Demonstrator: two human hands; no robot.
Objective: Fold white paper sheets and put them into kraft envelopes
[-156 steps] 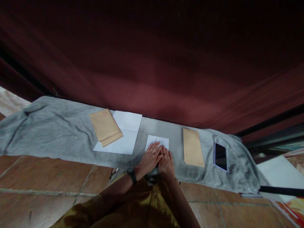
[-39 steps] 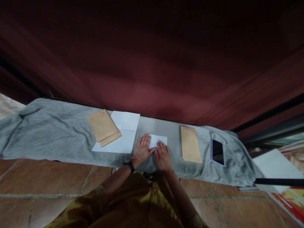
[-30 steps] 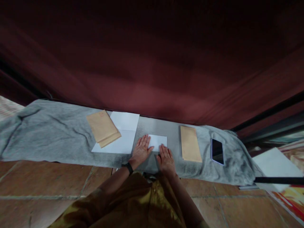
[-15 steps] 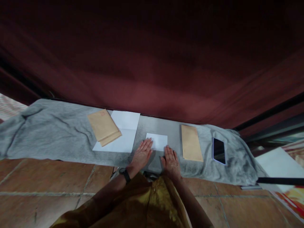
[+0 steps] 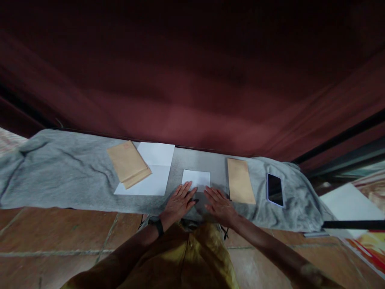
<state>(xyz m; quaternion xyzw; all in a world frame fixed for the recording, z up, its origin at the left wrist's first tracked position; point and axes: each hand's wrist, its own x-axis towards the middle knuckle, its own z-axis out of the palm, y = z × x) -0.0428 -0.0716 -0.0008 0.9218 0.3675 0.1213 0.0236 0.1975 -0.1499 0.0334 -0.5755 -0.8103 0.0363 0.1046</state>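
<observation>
A small white sheet of paper [image 5: 196, 178], perhaps folded, lies flat on the grey cloth in front of me. My left hand [image 5: 178, 200], with a dark watch on its wrist, rests at the paper's lower left corner, fingers stretched out and a little spread. At the lower right corner is my right hand [image 5: 219, 204], its fingers also extended and flat. Both hands touch or nearly touch the paper's near edge and cover its lower corners. Neither one grips anything.
Brown envelopes [image 5: 128, 160] lie over a larger creased white sheet [image 5: 153, 180] on the left. Another brown envelope [image 5: 241, 180] and a phone [image 5: 275, 189] lie to the right on the grey cloth [image 5: 75, 172]. A dark red curtain [image 5: 192, 100] hangs behind.
My right hand has turned, its forearm swinging outward to the right, and its fingers now point up and left. My left hand has slid slightly nearer to me along the paper.
</observation>
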